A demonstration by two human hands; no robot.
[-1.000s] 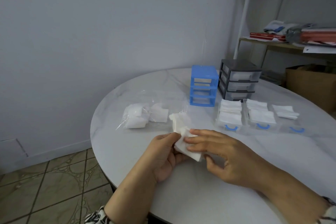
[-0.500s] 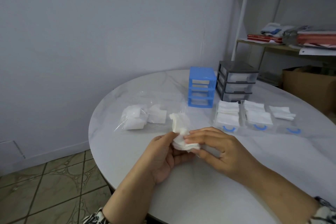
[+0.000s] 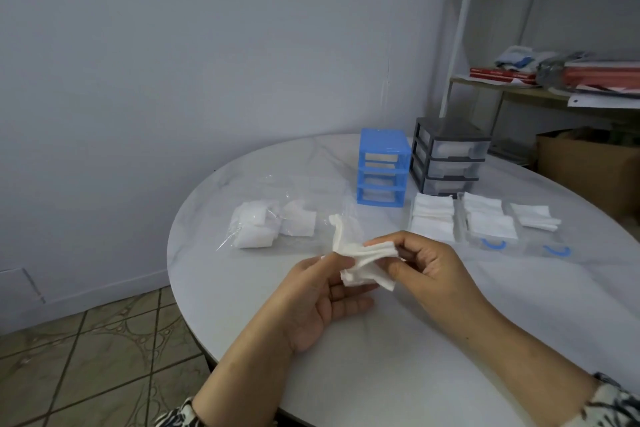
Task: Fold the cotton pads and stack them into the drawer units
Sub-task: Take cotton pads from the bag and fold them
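Above bare table near its front edge, left hand and right hand pinch folded cotton pads.

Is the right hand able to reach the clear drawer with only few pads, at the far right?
Probably yes: the rightmost clear drawer lies on bare table with nothing between, but the right hand pinches white cotton pads now.

A single head-worn view looks forward and down, close over the round table, toward the wall.
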